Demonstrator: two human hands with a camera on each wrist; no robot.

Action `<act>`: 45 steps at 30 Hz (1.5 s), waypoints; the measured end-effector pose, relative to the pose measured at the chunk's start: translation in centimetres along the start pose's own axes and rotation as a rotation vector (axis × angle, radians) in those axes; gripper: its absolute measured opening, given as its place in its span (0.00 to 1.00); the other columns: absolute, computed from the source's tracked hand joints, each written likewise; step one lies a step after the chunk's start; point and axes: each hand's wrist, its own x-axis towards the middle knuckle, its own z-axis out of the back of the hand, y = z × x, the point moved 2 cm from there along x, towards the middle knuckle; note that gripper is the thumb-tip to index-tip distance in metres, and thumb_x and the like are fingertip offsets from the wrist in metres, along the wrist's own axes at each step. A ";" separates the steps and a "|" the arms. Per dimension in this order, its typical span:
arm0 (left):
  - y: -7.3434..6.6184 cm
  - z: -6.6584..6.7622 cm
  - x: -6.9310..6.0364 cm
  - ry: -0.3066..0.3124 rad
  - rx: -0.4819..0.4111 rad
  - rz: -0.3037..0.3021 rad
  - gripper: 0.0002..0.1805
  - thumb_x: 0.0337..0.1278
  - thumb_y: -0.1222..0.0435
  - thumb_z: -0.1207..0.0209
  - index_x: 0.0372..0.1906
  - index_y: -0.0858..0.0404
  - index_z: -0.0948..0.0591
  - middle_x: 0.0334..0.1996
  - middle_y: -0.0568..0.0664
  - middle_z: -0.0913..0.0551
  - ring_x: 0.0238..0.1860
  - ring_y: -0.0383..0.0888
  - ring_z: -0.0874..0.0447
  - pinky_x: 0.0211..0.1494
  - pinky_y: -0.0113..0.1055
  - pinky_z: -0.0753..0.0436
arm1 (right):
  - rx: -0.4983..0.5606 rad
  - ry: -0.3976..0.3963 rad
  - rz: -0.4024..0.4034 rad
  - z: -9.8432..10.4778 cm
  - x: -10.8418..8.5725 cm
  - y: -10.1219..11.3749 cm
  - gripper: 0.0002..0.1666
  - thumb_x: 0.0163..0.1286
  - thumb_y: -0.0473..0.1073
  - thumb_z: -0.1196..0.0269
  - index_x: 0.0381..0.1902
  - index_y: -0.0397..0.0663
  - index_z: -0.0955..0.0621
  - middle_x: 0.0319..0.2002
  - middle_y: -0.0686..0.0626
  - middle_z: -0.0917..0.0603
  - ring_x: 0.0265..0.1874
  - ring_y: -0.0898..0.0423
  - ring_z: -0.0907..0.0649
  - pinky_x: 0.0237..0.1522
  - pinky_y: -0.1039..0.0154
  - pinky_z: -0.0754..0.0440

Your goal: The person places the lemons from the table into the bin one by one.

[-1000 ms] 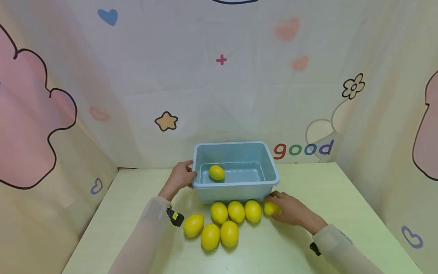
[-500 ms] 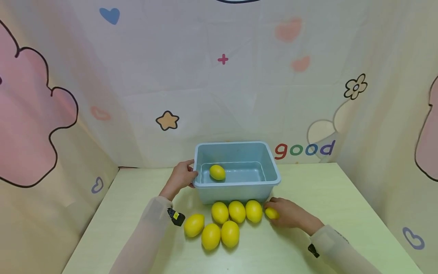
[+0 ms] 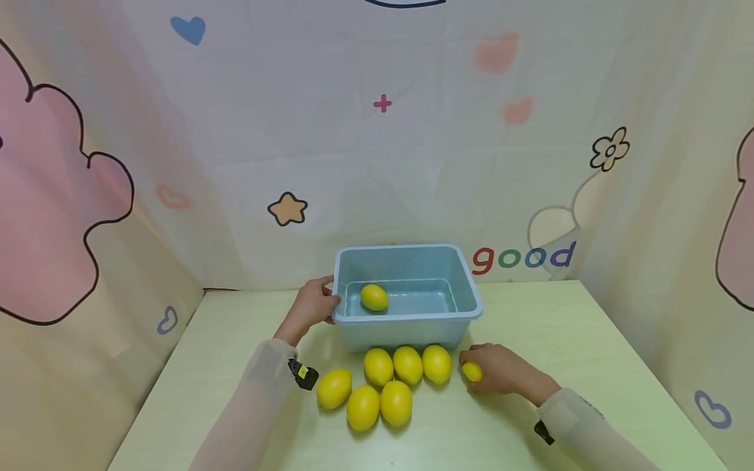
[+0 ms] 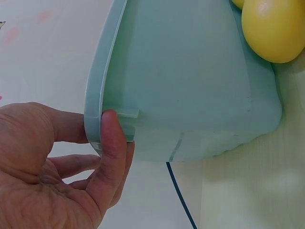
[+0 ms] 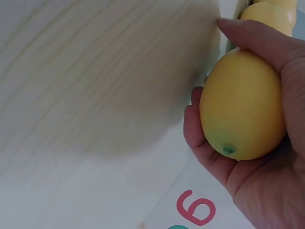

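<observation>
A light blue plastic bin [image 3: 406, 332] stands at the back of the table, and one lemon [image 3: 374, 297] lies inside on its left. My left hand [image 3: 310, 302] pinches the bin's left rim, fingers curled round the edge, as the left wrist view also shows. To the right of the bin's front corner, my right hand [image 3: 501, 369] grips another lemon [image 5: 243, 105], with fingers and thumb curled round it. Several more lemons lie loose in front of the bin, among them a back-row lemon [image 3: 437, 364] nearest the right hand and a front-row lemon [image 3: 362, 408].
The pale wooden table [image 3: 589, 366] reaches back to a printed curtain [image 3: 377, 163] with hearts, a star and the word "good". Curtains also hang at the left and right sides. Both wrists wear small black devices under sheer sleeves.
My right hand has drawn slightly right and toward me with its lemon, away from the lemon row. The left hand keeps its hold on the bin's rim.
</observation>
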 end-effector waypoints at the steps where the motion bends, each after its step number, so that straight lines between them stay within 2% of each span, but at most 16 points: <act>1: 0.0 0.0 0.0 0.000 0.001 0.001 0.32 0.64 0.68 0.44 0.73 0.60 0.34 0.46 0.67 0.19 0.30 0.47 0.16 0.31 0.39 0.12 | 0.001 0.001 0.002 0.0 -0.1 0.0 0.17 0.51 0.46 0.26 0.39 0.59 0.19 0.31 0.61 0.23 0.28 0.60 0.26 0.37 0.60 0.22; 8: 0.2 -0.1 0.0 0.005 0.002 0.002 0.32 0.64 0.68 0.44 0.73 0.60 0.34 0.48 0.68 0.20 0.30 0.47 0.15 0.29 0.35 0.13 | -0.006 0.000 0.015 0.3 -0.7 0.3 0.17 0.51 0.45 0.27 0.40 0.58 0.18 0.32 0.61 0.22 0.29 0.61 0.27 0.36 0.62 0.23; 16: 0.2 -0.1 0.0 0.003 0.019 0.016 0.32 0.64 0.67 0.44 0.73 0.60 0.35 0.46 0.66 0.19 0.30 0.47 0.16 0.35 0.42 0.11 | -0.032 -0.001 0.036 1.2 -1.2 2.0 0.20 0.51 0.45 0.27 0.43 0.57 0.18 0.33 0.60 0.22 0.28 0.61 0.28 0.33 0.63 0.25; 20: 0.2 -0.2 0.0 0.008 0.016 0.016 0.32 0.64 0.67 0.44 0.73 0.60 0.35 0.47 0.66 0.19 0.30 0.47 0.16 0.33 0.40 0.11 | -0.044 0.000 0.040 1.8 -1.6 2.8 0.20 0.51 0.45 0.26 0.43 0.56 0.18 0.33 0.60 0.23 0.27 0.61 0.28 0.32 0.64 0.26; 24: 0.1 -0.1 0.0 0.008 0.019 0.004 0.32 0.64 0.67 0.44 0.73 0.59 0.35 0.48 0.67 0.19 0.31 0.47 0.15 0.29 0.35 0.13 | -0.069 -0.024 0.061 2.7 -1.9 3.6 0.20 0.51 0.45 0.26 0.42 0.56 0.18 0.32 0.60 0.23 0.26 0.61 0.29 0.30 0.66 0.26; 31: -0.2 0.1 -0.1 -0.010 0.019 0.014 0.33 0.65 0.68 0.44 0.74 0.61 0.36 0.44 0.63 0.20 0.32 0.48 0.15 0.29 0.36 0.12 | -0.132 -0.076 0.108 4.5 -2.3 4.8 0.18 0.51 0.46 0.27 0.41 0.58 0.19 0.31 0.60 0.25 0.24 0.63 0.30 0.28 0.69 0.29; 40: -0.2 0.0 -0.2 -0.007 0.017 0.012 0.32 0.65 0.68 0.44 0.73 0.62 0.36 0.45 0.64 0.20 0.32 0.48 0.15 0.29 0.35 0.13 | -0.148 -0.108 0.129 6.8 -2.4 6.3 0.18 0.52 0.47 0.26 0.42 0.57 0.18 0.37 0.58 0.19 0.28 0.62 0.27 0.33 0.66 0.21; 45: -0.2 0.0 0.0 -0.005 0.010 0.012 0.32 0.65 0.67 0.44 0.73 0.61 0.36 0.47 0.65 0.19 0.32 0.48 0.15 0.29 0.35 0.13 | -0.166 -0.118 0.152 8.0 -2.3 6.7 0.18 0.53 0.48 0.26 0.42 0.57 0.18 0.38 0.58 0.19 0.29 0.62 0.26 0.34 0.65 0.19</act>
